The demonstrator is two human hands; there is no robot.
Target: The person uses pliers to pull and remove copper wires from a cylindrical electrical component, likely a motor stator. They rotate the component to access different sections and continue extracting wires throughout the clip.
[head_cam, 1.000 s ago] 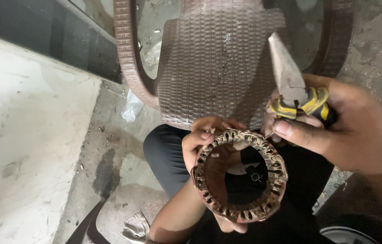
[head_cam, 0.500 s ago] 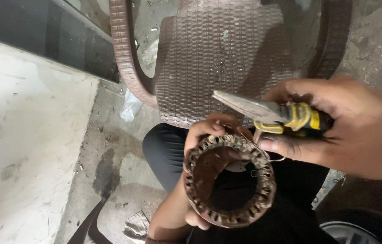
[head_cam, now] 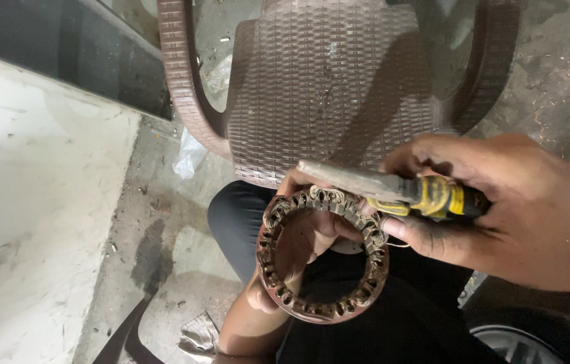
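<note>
My right hand [head_cam: 500, 209] is clamped on the pliers [head_cam: 393, 190], long axis lying level, nose pointing left over the stator ring's [head_cam: 322, 256] top rim. My left hand [head_cam: 315, 226] grips that ring from behind, over my lap.

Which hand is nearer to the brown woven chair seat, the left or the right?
Left. The left hand holds the ring-shaped stator, fingertips right at the front edge of the chair seat. The right hand, holding the yellow-handled pliers, overlaps only its right corner.
</note>
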